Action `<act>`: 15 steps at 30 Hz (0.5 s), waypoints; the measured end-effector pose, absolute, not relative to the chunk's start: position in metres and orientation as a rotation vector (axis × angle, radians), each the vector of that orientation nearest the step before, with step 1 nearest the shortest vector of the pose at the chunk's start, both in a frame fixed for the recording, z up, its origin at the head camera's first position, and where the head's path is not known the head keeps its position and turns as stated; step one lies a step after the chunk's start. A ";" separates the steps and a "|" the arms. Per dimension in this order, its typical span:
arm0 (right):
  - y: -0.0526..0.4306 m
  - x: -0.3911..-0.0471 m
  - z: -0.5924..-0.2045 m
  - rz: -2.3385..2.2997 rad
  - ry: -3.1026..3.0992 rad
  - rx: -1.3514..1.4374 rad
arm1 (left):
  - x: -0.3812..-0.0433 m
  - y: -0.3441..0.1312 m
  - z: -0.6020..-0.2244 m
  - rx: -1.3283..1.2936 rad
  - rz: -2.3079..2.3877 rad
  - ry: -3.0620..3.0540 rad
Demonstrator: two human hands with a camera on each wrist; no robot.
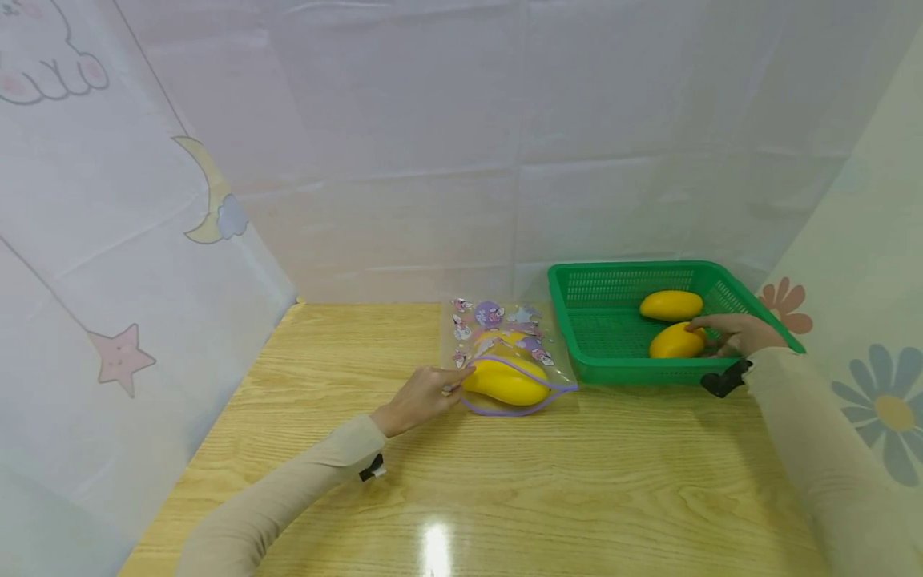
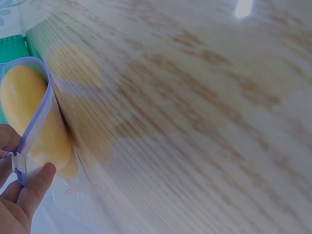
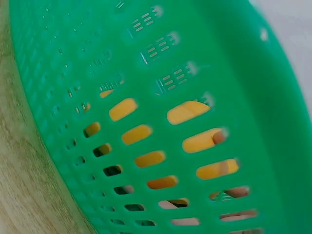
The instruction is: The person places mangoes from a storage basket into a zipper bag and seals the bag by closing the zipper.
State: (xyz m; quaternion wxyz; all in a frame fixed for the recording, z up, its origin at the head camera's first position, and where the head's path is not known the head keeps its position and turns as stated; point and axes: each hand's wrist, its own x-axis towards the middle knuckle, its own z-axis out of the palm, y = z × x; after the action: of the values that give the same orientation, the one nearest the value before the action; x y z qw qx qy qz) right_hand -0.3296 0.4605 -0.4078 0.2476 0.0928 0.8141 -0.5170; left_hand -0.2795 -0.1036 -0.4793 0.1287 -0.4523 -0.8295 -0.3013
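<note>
A clear printed zip bag (image 1: 565, 370) with a purple edge lies on the table, its mouth gaping toward me. One yellow mango (image 1: 513, 383) sits just inside the mouth, and more yellow shows through the printed film behind it. My left hand (image 1: 425, 394) pinches the left end of the purple edge, close to a white slider (image 2: 18, 163). Over in the green basket (image 1: 613, 373), my right hand (image 1: 735, 332) grips the nearer mango (image 1: 674, 342), index finger on top. The right wrist view catches this mango (image 3: 151, 158) only through the basket's slots.
Another mango (image 1: 671, 305) lies behind the gripped one, toward the basket's back. The wooden table (image 1: 548, 489) ends at a pale hanging sheet (image 1: 404, 232) at the back. Patterned sheets stand on both sides, and the basket's right end is close to one.
</note>
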 end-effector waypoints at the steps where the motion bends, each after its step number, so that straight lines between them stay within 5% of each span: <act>1: 0.460 -0.330 -0.408 -1.450 2.183 0.263 | -0.279 -0.104 -0.479 -1.315 -0.878 -2.412; 15: 0.454 -0.336 -0.412 -1.825 1.709 0.434 | -0.278 -0.104 -0.478 -1.310 -0.873 -2.425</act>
State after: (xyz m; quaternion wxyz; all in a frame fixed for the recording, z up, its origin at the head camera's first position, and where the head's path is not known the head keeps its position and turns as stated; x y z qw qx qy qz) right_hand -0.3358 0.4539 -0.4124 0.2972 0.1633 0.6430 -0.6867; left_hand -0.2779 -0.1044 -0.4783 0.1249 -0.4494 -0.8323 -0.2995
